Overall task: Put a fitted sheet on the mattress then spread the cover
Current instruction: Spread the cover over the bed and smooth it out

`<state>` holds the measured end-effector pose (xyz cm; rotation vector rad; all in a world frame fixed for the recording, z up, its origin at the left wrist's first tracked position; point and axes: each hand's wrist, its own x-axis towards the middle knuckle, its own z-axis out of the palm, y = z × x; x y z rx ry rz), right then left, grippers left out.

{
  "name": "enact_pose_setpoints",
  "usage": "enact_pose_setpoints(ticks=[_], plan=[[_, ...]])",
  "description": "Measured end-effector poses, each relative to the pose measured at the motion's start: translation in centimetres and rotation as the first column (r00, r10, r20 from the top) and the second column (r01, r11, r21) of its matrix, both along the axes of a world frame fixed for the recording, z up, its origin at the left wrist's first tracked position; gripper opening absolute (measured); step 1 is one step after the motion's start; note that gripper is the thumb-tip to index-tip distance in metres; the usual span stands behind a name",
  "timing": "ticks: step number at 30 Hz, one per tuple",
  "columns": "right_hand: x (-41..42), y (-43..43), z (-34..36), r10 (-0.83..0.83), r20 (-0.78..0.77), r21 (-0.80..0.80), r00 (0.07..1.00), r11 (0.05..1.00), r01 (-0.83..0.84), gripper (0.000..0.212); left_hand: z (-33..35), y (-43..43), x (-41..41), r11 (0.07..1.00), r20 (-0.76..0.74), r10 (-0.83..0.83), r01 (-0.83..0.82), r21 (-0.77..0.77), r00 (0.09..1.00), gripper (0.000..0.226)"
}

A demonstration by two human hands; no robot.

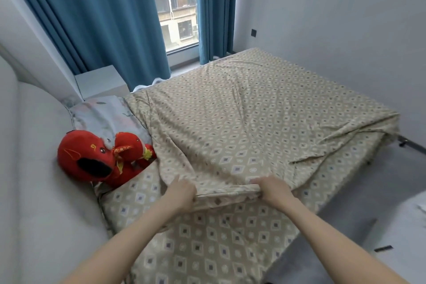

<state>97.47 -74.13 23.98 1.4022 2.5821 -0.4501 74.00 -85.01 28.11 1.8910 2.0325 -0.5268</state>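
Cover [253, 122] with the beige diamond pattern is held at its near edge by both hands. The left hand [182, 191] and the right hand [274, 189] are each closed around a fold of this edge, a little apart, with the hem stretched between them. I think they grip it in two places so that the cloth can be pulled evenly and not slip to one side.

Under the hands lies the fitted sheet [207, 249], in the same pattern. It looks already put on, smooth and flat, so the mattress itself is hidden under it. The cover spreads from the hands over most of the bed toward the window [175, 2], but it has long wrinkles, and its far right corner is bunched and hangs over the side. This part probably needs more pulling.

Beside the left hand, a red plush toy [96, 159] leans against the padded headboard [34, 145], and a pillow [106, 115] lies behind it. The cover stops just beside them, I suppose so that they are not buried. Farther away stand a white nightstand [101, 80] and blue curtains [103, 18].
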Motion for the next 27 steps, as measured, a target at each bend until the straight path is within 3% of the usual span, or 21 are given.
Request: enact_pose_setpoints(ticks=[4,12,15,18,20,23,25,27], plan=[[0.4,-0.3,-0.1,-0.026,0.054,0.014,0.998,1.0,0.025,0.02,-0.3,-0.2,0.0,0.983,0.213,0.098,-0.061,-0.172,0.972,0.017],[3.1,-1.2,-0.9,-0.141,0.091,0.041,0.986,0.99,0.138,0.021,-2.7,-0.7,3.2,0.953,0.358,0.156,-0.045,-0.3,0.921,0.02],[3.8,-2.1,-1.8,-0.111,0.137,0.036,0.984,0.994,0.107,0.019,-4.1,-1.3,3.7,0.943,0.388,0.201,-0.071,-0.325,0.9,0.035],[4.6,-3.3,-3.4,-0.108,0.178,0.048,0.978,0.994,0.101,0.02,-4.4,-1.5,4.0,0.918,0.404,0.257,-0.091,-0.386,0.878,0.067],[5.0,-3.9,-4.2,-0.126,0.196,0.048,0.972,0.992,0.119,0.02,-4.3,-1.5,4.3,0.906,0.391,0.223,-0.042,-0.421,0.893,0.079],[5.5,-4.3,-5.0,-0.135,0.203,0.054,0.97,0.99,0.127,0.021,-4.8,-1.6,5.2,0.906,0.308,0.055,0.083,-0.415,0.95,0.052],[5.7,-4.6,-5.5,-0.139,0.194,0.062,0.971,0.99,0.129,0.022,-5.2,-1.7,5.9,0.913,0.279,0.016,0.1,-0.396,0.96,0.022],[5.9,-5.0,-6.4,-0.14,0.195,0.054,0.971,0.99,0.132,0.024,-5.6,-1.7,6.4,0.917,0.266,-0.016,0.12,-0.38,0.964,0.009]])
